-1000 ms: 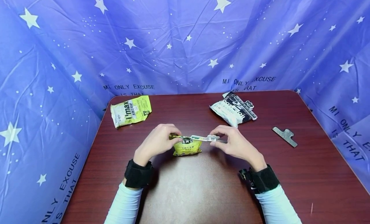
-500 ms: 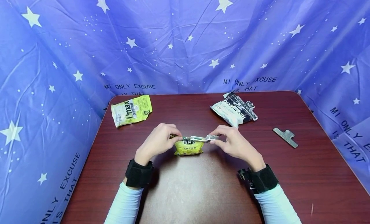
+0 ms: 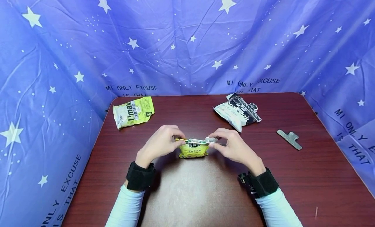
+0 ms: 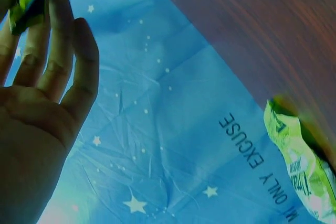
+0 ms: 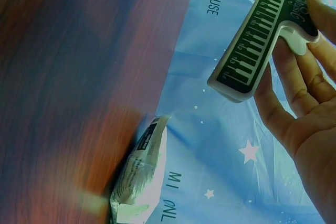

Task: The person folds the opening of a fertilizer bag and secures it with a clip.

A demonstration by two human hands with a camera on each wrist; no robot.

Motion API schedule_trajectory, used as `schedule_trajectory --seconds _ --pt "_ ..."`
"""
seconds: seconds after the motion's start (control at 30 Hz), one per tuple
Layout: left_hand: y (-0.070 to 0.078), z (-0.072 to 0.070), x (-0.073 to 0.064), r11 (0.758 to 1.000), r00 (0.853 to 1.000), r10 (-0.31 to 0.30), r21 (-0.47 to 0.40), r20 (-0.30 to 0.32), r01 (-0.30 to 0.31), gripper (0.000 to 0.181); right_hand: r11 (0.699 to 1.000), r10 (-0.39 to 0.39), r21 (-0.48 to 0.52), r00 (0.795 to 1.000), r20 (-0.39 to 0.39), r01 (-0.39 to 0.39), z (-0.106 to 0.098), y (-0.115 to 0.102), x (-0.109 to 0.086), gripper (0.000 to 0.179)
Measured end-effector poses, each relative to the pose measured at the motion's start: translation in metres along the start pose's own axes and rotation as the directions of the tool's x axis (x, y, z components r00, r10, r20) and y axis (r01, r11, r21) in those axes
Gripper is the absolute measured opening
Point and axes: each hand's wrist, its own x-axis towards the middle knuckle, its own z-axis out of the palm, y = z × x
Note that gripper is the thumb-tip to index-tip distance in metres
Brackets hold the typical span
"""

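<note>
A small yellow bag (image 3: 193,151) with black print stands upright on the table in front of me. My left hand (image 3: 158,144) pinches its top edge at the left end; in the left wrist view the bag's corner (image 4: 26,3) shows between thumb and fingers. With thumb and fingers my right hand (image 3: 238,149) pinches the handle of a bag clip (image 3: 199,141), which lies along the bag's top edge. Piano keys decorate this clip (image 5: 256,35) in the right wrist view. Whether its jaws have closed on the bag, I cannot tell.
At the back left lies a green and white bag (image 3: 133,112). A black and white bag (image 3: 232,114) bearing a keyboard-patterned clip (image 3: 248,108) lies at the back right. A dark flat clip (image 3: 289,139) rests on the right of the table (image 3: 310,181). Starry blue curtains (image 3: 187,41) surround it.
My right hand has shifted left with the bag clip, bringing it further along the bag's top edge. The bag has edged slightly right. My left hand keeps its pinch.
</note>
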Motion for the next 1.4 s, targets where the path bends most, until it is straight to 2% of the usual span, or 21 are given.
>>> schedule_trajectory --seconds 0.17,0.57,0.73,0.97,1.07,1.27,1.4 --pt "-0.004 -0.008 -0.004 0.999 0.999 -0.032 -0.004 0.027 0.032 0.005 1.000 -0.008 -0.002 1.000 -0.010 0.008 0.001 0.002 -0.001 0.021" --pt "-0.003 -0.004 -0.002 0.999 0.999 0.035 0.017 0.027 -0.036 0.004 0.998 -0.055 0.022 0.998 -0.035 0.056 0.008 0.001 0.004 0.018" --pt "-0.002 -0.002 -0.001 0.999 0.999 0.038 0.004 0.022 -0.038 0.004 0.998 -0.063 0.016 0.997 -0.034 0.063 0.011 -0.003 0.007 0.018" --pt "-0.002 -0.006 -0.003 0.998 0.998 -0.024 -0.056 0.052 0.027 0.006 0.998 -0.056 0.017 0.998 -0.038 0.056 0.011 -0.003 0.006 0.020" --pt "-0.003 -0.008 -0.004 0.997 0.997 -0.041 -0.055 0.064 0.044 0.005 0.999 -0.051 0.018 0.998 -0.030 0.051 0.010 -0.004 0.005 0.020" --pt "-0.003 -0.010 -0.004 1.000 0.998 0.016 0.000 0.060 -0.016 0.004 0.997 -0.077 0.015 0.996 -0.035 0.078 0.010 -0.003 0.006 0.019" --pt "-0.003 -0.007 -0.003 0.998 0.997 0.055 0.003 0.046 -0.055 0.004 0.996 -0.086 0.018 0.996 -0.037 0.087 0.012 -0.005 0.007 0.018"
